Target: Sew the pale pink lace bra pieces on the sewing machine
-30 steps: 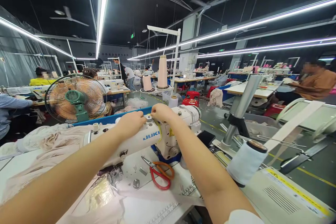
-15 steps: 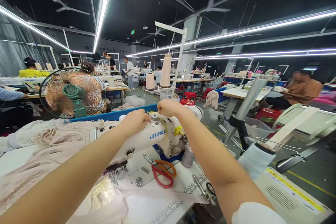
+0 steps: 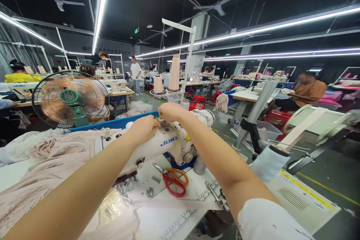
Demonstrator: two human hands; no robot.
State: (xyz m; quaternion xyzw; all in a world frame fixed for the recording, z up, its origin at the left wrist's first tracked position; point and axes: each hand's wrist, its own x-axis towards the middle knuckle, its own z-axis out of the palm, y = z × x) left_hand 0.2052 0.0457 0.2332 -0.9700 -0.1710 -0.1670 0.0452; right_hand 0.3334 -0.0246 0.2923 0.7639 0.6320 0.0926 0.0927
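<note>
Both my hands rest on top of a white JUKI sewing machine (image 3: 165, 143). My left hand (image 3: 144, 128) is closed in a pinch at the thread guide on the machine's top. My right hand (image 3: 168, 111) is closed just beyond it, fingers curled, seemingly on thin thread that runs up toward the thread stand (image 3: 188, 54). What each hand pinches is too fine to make out. Two pale thread cones (image 3: 174, 73) stand behind the machine.
Red-and-orange scissors (image 3: 174, 181) lie on the white table (image 3: 165, 221) under the machine arm. Pale pink fabric (image 3: 42, 157) is piled at left. A fan (image 3: 70, 98) stands behind it. A white thread cone (image 3: 268, 162) is at right. Other people work at tables farther back.
The view has shifted slightly; both hands stay closed on top of the machine, the right hand having lifted a little away from the left.
</note>
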